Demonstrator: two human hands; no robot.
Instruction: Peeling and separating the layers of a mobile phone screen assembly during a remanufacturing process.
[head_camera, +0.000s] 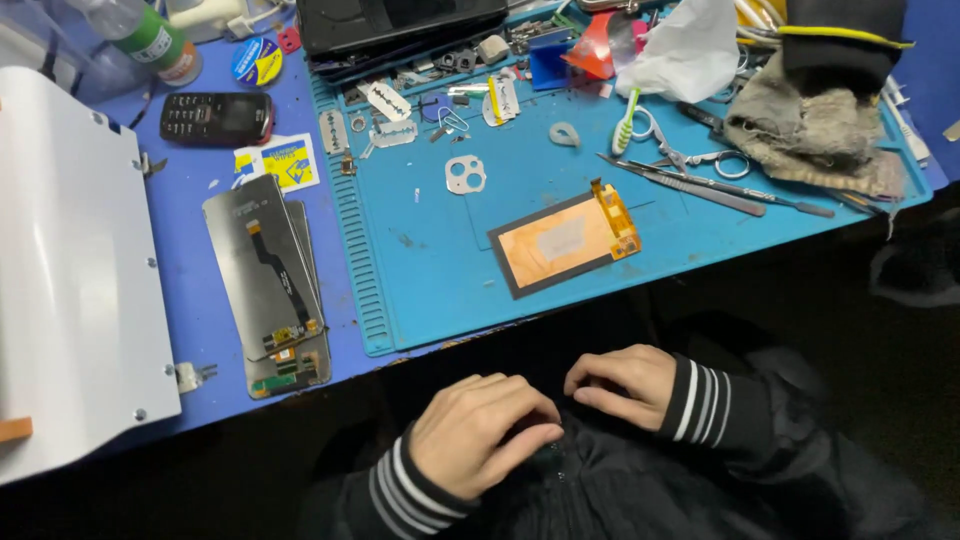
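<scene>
Resting low in the lap, the left hand (480, 440) and right hand (620, 385) both curled loosely against the dark jacket (610, 480) (gripping nothing I could make out), well below the orange-backed phone screen (565, 240) on the blue mat (430, 260).

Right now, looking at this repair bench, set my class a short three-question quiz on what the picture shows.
1. True or false: the left hand holds the tweezers.
2. Which lies nearest the mat's front edge? A) phone screen panel B) toothbrush C) razor blade
3. Fill in: both hands rest on a dark ____, below the table edge.

Key
1. False; both the left and the right hand are off the bench.
2. A
3. jacket
</scene>
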